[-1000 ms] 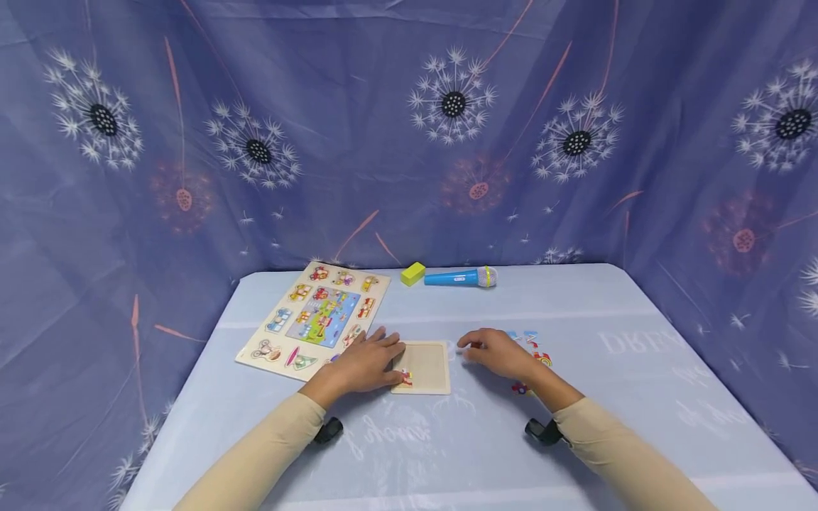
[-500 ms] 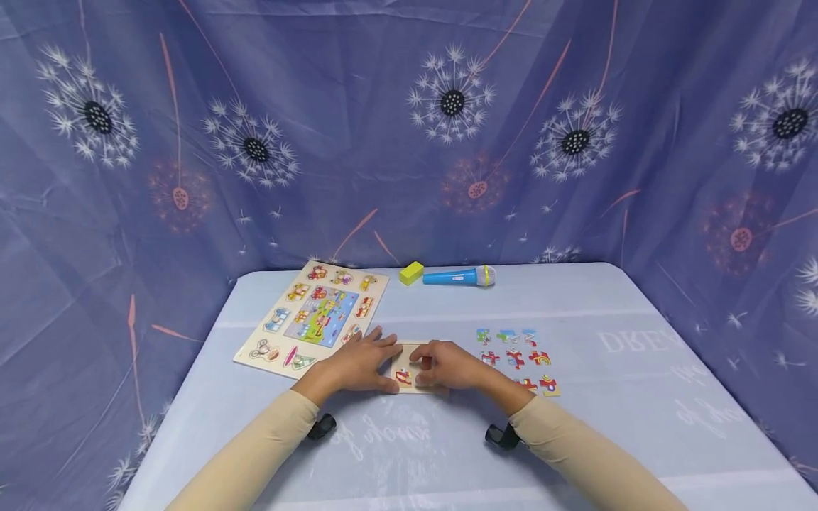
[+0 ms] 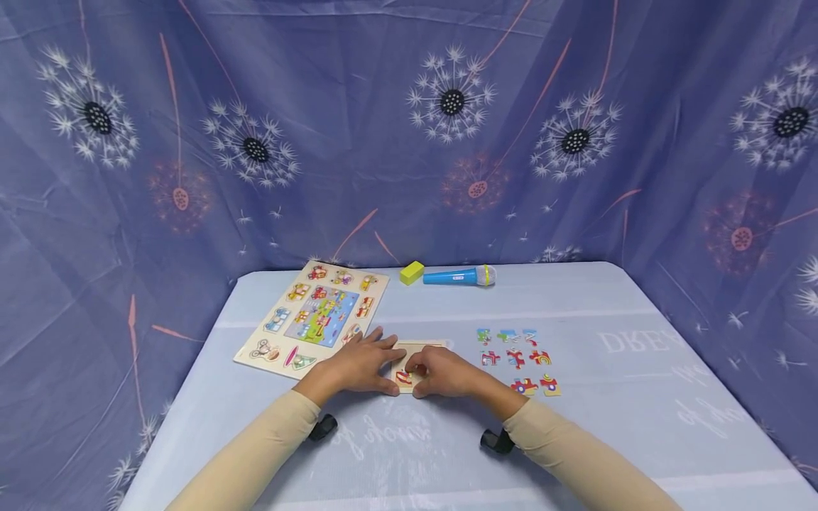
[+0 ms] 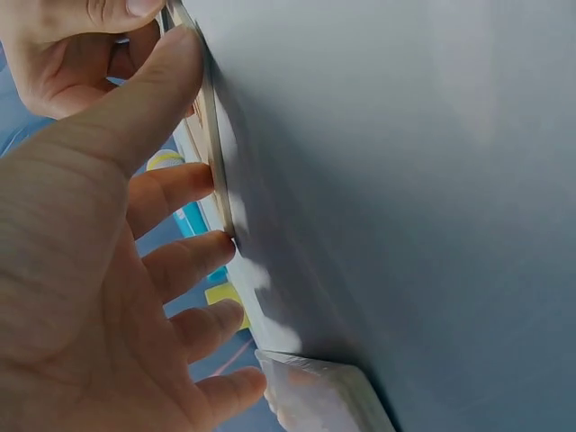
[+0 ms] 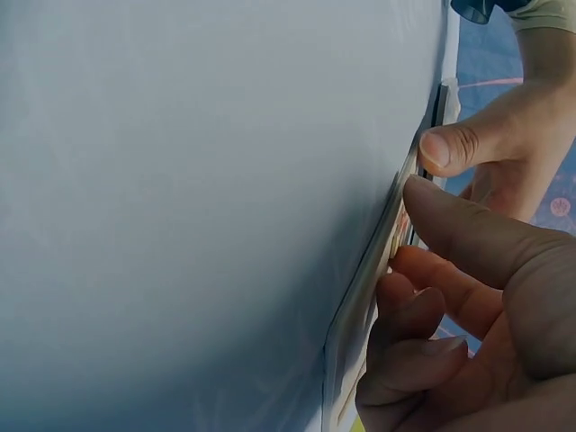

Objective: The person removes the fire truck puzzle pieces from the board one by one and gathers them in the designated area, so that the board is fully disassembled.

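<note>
A shallow wooden puzzle tray [image 3: 427, 343] lies on the table between both hands. A red and yellow jigsaw piece [image 3: 403, 377] sits in its near left corner. My left hand [image 3: 366, 365] rests at the tray's left side, fingers spread and thumb at the near edge. In the left wrist view its thumb [image 4: 171, 72] touches the tray rim [image 4: 213, 144]. My right hand [image 3: 444, 370] reaches over the tray with curled fingers, pinching at the jigsaw piece. In the right wrist view, colour shows between its thumb [image 5: 450, 220] and index finger; the piece is mostly hidden.
Several loose jigsaw pieces [image 3: 515, 358] lie in rows right of the tray. A picture board [image 3: 271, 328] with vehicle pieces lies to the left. A yellow block [image 3: 412, 273] and a blue toy microphone [image 3: 450, 277] lie at the back, before a curtain [image 3: 358, 142].
My right hand has moved left from beside the loose pieces onto the tray, its fingers closing in at the corner piece. My left hand has stayed nearly still.
</note>
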`<state>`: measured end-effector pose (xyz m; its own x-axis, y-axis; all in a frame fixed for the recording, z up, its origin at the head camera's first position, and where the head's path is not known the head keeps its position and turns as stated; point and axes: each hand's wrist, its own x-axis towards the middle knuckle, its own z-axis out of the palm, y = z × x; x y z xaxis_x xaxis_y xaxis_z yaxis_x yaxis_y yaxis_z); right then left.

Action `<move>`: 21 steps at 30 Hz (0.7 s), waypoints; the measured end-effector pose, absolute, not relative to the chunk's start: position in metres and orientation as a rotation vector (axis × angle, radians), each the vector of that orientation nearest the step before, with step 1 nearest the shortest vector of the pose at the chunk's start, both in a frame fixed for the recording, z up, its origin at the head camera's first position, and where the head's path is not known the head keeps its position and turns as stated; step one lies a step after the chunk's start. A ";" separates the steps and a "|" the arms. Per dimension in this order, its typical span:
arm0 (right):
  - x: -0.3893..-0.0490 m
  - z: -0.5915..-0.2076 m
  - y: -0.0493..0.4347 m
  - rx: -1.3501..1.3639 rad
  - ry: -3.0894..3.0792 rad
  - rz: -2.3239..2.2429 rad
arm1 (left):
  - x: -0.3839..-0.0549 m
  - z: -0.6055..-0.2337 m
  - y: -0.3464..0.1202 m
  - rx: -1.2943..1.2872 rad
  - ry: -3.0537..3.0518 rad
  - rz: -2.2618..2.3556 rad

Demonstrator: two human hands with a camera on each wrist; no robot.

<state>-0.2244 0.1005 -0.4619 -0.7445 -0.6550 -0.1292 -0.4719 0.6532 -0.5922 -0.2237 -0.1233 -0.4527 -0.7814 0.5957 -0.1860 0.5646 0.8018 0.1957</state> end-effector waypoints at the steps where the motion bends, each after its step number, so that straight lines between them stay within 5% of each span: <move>1: -0.224 -0.461 0.100 -0.889 2.547 -0.773 | -0.223 -0.453 -0.123 0.898 2.753 0.185; 21: -0.221 -0.464 0.090 -0.809 2.547 -0.928 | -0.220 -0.451 -0.122 0.896 2.764 0.186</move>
